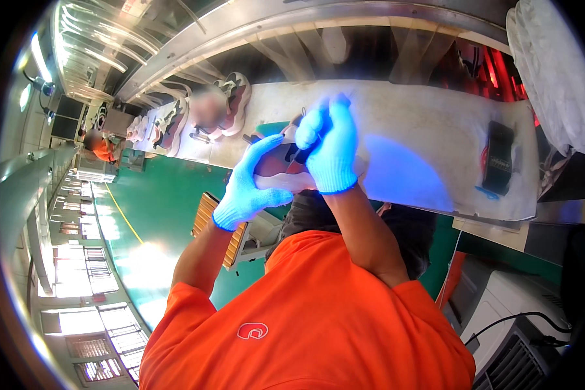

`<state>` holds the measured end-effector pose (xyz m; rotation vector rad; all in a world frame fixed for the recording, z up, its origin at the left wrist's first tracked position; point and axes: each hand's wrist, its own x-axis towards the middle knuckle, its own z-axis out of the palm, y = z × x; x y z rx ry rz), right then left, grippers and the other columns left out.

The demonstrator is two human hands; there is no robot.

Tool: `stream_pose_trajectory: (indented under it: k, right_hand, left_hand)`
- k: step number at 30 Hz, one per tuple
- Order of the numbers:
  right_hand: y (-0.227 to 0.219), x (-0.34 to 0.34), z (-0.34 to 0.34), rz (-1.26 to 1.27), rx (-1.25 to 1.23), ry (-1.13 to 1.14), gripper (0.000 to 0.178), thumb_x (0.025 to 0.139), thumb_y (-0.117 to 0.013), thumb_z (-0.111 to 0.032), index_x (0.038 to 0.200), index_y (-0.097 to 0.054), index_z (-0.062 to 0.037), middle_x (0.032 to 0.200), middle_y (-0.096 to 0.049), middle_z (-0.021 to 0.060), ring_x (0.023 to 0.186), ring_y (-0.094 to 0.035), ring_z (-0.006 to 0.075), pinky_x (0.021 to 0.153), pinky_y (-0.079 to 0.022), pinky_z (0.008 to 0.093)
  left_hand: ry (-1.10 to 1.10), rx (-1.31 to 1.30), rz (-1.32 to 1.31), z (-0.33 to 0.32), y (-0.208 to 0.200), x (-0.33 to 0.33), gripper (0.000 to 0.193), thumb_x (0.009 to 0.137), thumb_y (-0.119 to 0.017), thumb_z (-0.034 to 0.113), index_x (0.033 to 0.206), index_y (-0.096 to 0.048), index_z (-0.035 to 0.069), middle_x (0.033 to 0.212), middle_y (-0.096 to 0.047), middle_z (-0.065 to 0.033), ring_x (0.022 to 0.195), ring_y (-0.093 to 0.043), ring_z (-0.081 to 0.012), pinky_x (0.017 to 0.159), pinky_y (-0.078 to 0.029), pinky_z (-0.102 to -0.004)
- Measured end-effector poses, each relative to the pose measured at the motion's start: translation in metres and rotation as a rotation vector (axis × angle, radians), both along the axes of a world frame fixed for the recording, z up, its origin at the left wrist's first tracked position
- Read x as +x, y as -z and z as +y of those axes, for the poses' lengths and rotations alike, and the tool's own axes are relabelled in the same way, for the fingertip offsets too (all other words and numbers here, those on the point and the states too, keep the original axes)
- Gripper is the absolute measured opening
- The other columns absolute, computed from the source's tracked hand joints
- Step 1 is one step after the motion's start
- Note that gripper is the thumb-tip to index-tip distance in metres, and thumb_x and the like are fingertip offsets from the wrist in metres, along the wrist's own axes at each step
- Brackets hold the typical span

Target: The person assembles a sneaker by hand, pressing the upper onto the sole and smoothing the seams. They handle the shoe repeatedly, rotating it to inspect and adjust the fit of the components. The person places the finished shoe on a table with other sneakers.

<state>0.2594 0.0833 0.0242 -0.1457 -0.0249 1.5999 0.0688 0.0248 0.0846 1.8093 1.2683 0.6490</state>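
My left hand (pixel 248 187), in a light blue glove, cups a white and pink shoe (pixel 274 174) from below and holds it above the edge of the pale conveyor belt (pixel 429 123). My right hand (pixel 331 144), also gloved in blue, is closed over the top of the same shoe and seems to pinch a thin dark tool (pixel 303 155) against it. Most of the shoe is hidden by the two gloves. My orange shirt fills the lower part of the view.
More pink and white shoes (pixel 230 97) stand further along the belt. A flat black object (pixel 498 158) lies on the belt to the right, near a white cloth bundle (pixel 555 71). Another person in orange (pixel 101 146) is far off. A wooden slatted stand (pixel 209 209) sits on the green floor.
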Motion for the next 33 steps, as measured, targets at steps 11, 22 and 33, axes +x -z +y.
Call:
stream_pose_trajectory:
  k: [11, 22, 33]
  right_hand:
    - [0.001, 0.018, 0.010, -0.047, -0.041, 0.037, 0.037, 0.116, -0.061, -0.042, 0.092, -0.060, -0.0130, 0.066, -0.056, 0.0016, 0.049, -0.053, 0.0178, 0.046, -0.046, 0.0346]
    - [0.040, 0.026, 0.004, 0.062, 0.375, -0.213, 0.039, 0.113, -0.065, -0.042, 0.091, -0.062, -0.0099, 0.070, -0.056, 0.0053, 0.054, -0.054, 0.0202, 0.049, -0.043, 0.0371]
    - [0.009, 0.003, 0.012, -0.266, 0.037, -0.148, 0.032, 0.115, -0.064, -0.029, 0.092, -0.060, -0.0076, 0.063, -0.056, 0.0043, 0.045, -0.053, 0.0175, 0.042, -0.043, 0.0327]
  left_hand:
    - [-0.048, -0.024, -0.026, -0.003, 0.001, 0.005, 0.103, 0.068, -0.100, 0.018, 0.161, -0.057, 0.006, 0.158, -0.059, -0.0139, 0.147, -0.058, -0.0289, 0.124, -0.046, -0.0434]
    - [-0.119, -0.109, -0.242, 0.006, 0.026, -0.017, 0.113, 0.065, -0.107, 0.028, 0.163, -0.055, 0.003, 0.164, -0.055, -0.0138, 0.151, -0.054, -0.0288, 0.128, -0.043, -0.0434]
    - [-0.189, -0.267, -0.480, 0.003, 0.049, -0.031, 0.119, 0.067, -0.108, 0.028, 0.166, -0.047, 0.001, 0.167, -0.051, -0.0156, 0.153, -0.052, -0.0322, 0.128, -0.043, -0.0459]
